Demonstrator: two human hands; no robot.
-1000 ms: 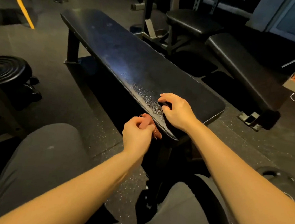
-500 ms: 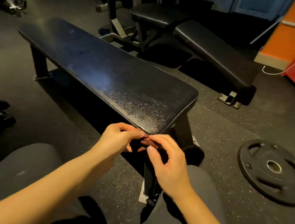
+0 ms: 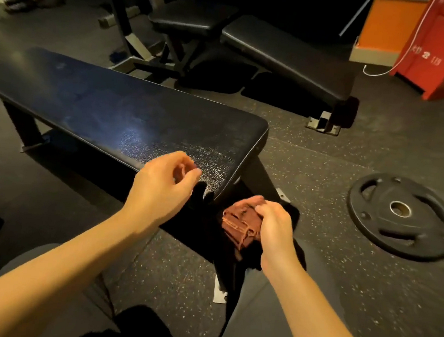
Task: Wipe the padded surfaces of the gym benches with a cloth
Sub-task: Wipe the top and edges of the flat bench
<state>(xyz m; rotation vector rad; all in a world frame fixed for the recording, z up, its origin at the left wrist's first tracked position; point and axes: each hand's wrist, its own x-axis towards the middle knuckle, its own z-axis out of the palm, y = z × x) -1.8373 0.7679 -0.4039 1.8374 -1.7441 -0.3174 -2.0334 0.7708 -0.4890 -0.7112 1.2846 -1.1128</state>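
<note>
Cloth (image 3: 239, 223) being gripped in right hand (image 3: 275, 226), clear of the bench (image 3: 128, 117).

Right hand is clutching the bunched reddish-brown cloth just below and beside the bench's near right corner, apart from the pad. Left hand (image 3: 164, 187) is hovering at the pad's near edge with fingers curled in and nothing visible in them; whether it is touching the pad cannot be told. Second bench (image 3: 287, 53) is standing beyond the far edge. Plate (image 3: 402, 216) is lying on the floor (image 3: 323, 161), well apart.
</note>
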